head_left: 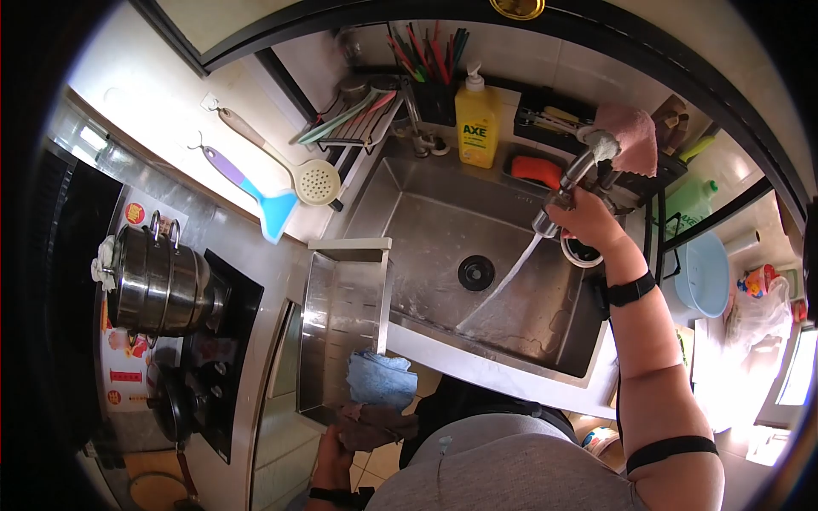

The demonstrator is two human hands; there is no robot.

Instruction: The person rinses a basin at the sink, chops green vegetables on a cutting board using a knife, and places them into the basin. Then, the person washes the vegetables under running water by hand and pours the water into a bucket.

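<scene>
My right hand (590,220) is closed around the chrome faucet head (547,217). Water (509,277) runs from it in a slanting stream into the steel sink (443,217), to the right of the black drain (476,272). Low in the view, my left hand (335,447) grips the left end of a brown cloth (379,427); its fingers are partly hidden. Just above it lies the near end of a rectangular steel tray (328,311), which spans from the sink's left side past the counter edge. A light blue cloth (381,379) drapes over the tray's right side.
Behind the sink stand a yellow AXE bottle (476,123) and a red sponge (535,170). A pink cloth (629,136) hangs by the faucet. To the left are a steamer pot (158,281) on the stove, a skimmer (317,182) and a blue spatula (277,213). A blue basin (704,272) sits right.
</scene>
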